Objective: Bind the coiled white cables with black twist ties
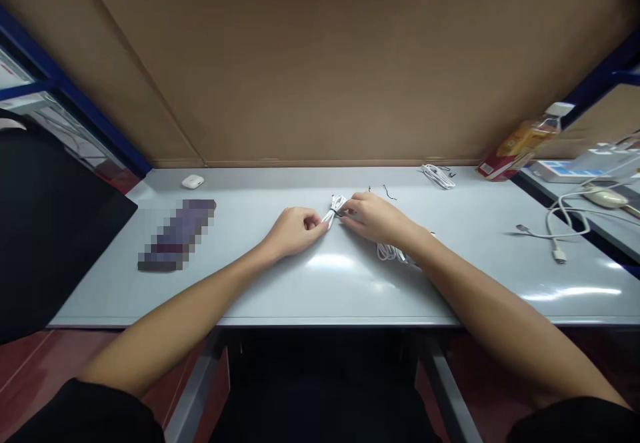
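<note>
A small coiled white cable [338,203] is pinched at its lower end between the thumb and fingers of my left hand [299,229]. A thin black twist tie [335,212] goes round the middle of the bundle. At the right side of the bundle, my right hand [370,216] has its thumb and fingers closed on the tie; its fingertips are partly hidden. Under my right forearm lies another coiled white cable [390,252], partly covered by the arm. Loose black twist ties [389,193] rest just behind my right hand.
At the back right are a tied white cable [438,176] and a tilted drink bottle [523,143]. A loose white cable [570,233] spreads over the table's right side. To the left lie a blurred-out phone [180,235] and a white earbud case [193,181]. A brown panel [320,69] stands behind.
</note>
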The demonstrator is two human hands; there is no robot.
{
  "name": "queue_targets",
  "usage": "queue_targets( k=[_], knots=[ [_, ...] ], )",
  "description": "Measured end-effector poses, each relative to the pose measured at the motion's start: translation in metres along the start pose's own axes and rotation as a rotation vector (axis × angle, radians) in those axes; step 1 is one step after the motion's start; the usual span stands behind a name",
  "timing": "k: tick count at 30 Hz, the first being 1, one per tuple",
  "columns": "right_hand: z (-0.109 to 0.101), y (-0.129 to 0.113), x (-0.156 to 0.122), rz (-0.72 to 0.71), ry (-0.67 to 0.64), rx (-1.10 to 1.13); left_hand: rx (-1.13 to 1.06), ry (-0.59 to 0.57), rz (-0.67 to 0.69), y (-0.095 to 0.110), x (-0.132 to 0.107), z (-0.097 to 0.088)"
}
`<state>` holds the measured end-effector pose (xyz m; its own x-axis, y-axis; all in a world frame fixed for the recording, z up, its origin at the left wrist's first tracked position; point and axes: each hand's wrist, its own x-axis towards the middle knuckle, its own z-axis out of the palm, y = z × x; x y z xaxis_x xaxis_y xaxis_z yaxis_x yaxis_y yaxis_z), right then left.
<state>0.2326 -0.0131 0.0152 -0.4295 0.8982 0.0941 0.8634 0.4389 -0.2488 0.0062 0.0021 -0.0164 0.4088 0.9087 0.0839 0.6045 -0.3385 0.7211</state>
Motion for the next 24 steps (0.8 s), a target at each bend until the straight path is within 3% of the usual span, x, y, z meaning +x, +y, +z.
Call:
queue_targets(
  k=[7, 18, 24],
  knots=[
    [0.001, 0.002, 0.004, -0.044, -0.001, 0.133, -0.089, -0.050, 0.019, 0.008, -0.007, 0.001],
    [0.000, -0.004, 0.000, 0.041, 0.002, 0.123, -0.142, -0.066, -0.028, 0.009, -0.007, -0.004],
    [-0.009, -0.006, -0.001, 0.013, 0.031, 0.313, -0.293, -0.124, -0.066, 0.003, -0.006, -0.010]
  ],
)
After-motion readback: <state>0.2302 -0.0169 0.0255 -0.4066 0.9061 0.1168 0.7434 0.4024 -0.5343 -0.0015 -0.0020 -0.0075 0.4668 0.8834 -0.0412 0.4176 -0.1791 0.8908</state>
